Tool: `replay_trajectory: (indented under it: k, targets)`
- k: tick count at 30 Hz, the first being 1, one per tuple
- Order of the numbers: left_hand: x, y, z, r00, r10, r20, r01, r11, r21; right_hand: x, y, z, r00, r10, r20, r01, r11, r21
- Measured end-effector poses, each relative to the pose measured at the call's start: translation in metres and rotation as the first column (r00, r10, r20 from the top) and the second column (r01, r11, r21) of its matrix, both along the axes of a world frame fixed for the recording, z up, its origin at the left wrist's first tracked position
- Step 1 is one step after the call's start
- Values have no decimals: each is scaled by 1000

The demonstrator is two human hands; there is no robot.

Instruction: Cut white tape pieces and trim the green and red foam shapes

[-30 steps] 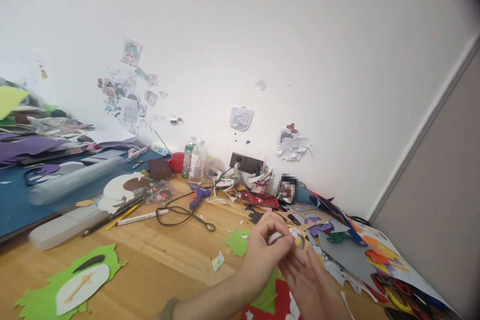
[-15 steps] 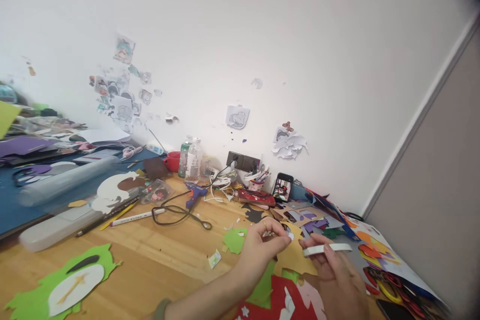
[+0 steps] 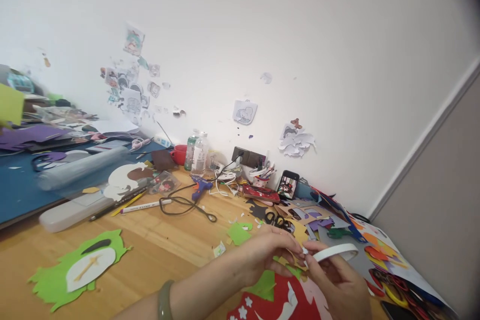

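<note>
White strip pinched between 2 hands

Red felt sheet (image 3: 275,305) with white stars lying nearest, at the bottom edge, partly under the wrists. Just above it, right hand (image 3: 339,285) closed around a white strip (image 3: 335,252), curved like a flat ring or a tape roll; cannot tell which. Left hand (image 3: 268,255), with a green bangle (image 3: 165,302) on the wrist, narrowed to a pinch, thumb and forefinger touching the near end of the strip.

Half a second ago held apart, with the strip in the right hand alone; now closed up again, so that the strip is gripped from both sides, above the table and not resting on it. Probably a sign of the end being caught for peeling or pulling, though too small to tell.

To the left on the wooden table (image 3: 168,245), a green cut-out (image 3: 75,272) with a white oval on it. Further back, small green scraps, black scissors (image 3: 277,220) among coloured paper offcuts, a white pen (image 3: 144,206) and a looped black cable. Beyond these, a blue glue gun (image 3: 200,188), 2 bottles (image 3: 198,154), a red cup (image 3: 180,154) and a phone (image 3: 288,184) propped near the wall. Last, paper stickers (image 3: 131,105) on the white wall.
</note>
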State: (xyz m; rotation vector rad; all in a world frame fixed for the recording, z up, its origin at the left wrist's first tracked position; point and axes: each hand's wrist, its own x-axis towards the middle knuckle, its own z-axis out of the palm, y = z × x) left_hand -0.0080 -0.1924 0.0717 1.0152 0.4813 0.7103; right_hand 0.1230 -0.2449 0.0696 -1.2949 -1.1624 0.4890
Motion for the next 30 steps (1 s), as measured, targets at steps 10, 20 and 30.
replay_trajectory:
  k: [10, 20, 30]
  targets:
    - [-2, 9, -3, 971, -239, 19, 230, 906, -357, 5, 1, -4, 999, 37, 34, -37, 999, 11]
    - [3, -1, -1, 946, 309, -99, -281, 932, 229, 4, 7, -13, 969, 58, -238, -90, 988, -126]
    - [4, 2, -5, 905, 416, -90, -321, 806, 498, 5, 15, -23, 905, 89, -416, -140, 986, -94]
